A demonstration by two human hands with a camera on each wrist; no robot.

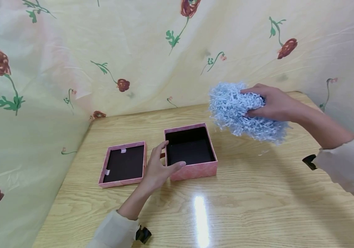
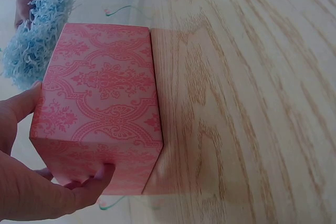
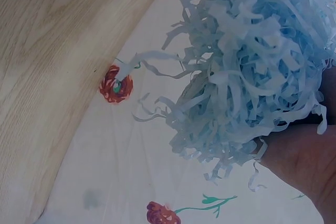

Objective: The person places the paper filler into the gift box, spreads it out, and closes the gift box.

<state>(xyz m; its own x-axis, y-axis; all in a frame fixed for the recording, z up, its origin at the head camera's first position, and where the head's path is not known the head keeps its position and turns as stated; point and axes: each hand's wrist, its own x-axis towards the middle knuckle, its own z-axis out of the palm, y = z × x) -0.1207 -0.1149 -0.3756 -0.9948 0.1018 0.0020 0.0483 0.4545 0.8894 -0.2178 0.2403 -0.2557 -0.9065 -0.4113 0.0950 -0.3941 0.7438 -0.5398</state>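
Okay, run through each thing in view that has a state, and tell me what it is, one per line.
Pink patterned square cardboard box: upright, uncovered, empty, on the table.
Shallow pink square lid with black lining: off the box, lying lining up.
Pale blue shredded-paper bundle: lifted, loose strands sticking out.
Left hand: holding the box's near-left corner.
Right hand: gripping the bundle.

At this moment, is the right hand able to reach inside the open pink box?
Probably yes: the right hand, holding blue shredded paper, is nearby, and the pink box stands uncovered. The left hand, at its corner, leaves the way mostly free.
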